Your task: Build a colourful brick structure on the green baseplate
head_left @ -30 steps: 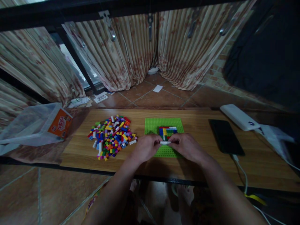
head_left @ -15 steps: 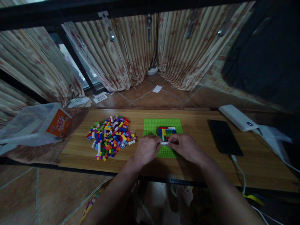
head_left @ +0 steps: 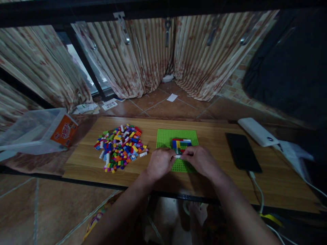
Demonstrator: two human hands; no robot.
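We sit at a low wooden table (head_left: pixel 217 136) over a terracotta tiled floor, with striped curtains (head_left: pixel 143 58) hanging at the far side and a dark window frame at the far left. In the head view, our left hand (head_left: pixel 160 163) and right hand (head_left: pixel 201 160) meet over the near edge of the green baseplate (head_left: pixel 166 137), and together they pinch a small white brick (head_left: pixel 178 156) between their fingertips, both hands closed on it. Just beyond it a small build of red, blue, yellow, green and white bricks (head_left: pixel 182 144) stands on the baseplate. We judge that the brick is being lined up with the near edge of that build; seating it would call for squaring it to the studs and pressing straight down. To the left lies the loose pile of coloured bricks (head_left: pixel 120 147), and farther left a clear plastic tub (head_left: pixel 30 131) with an orange label. To the right rest a black phone (head_left: pixel 242 151) with its cable and a white power bank (head_left: pixel 258 132).
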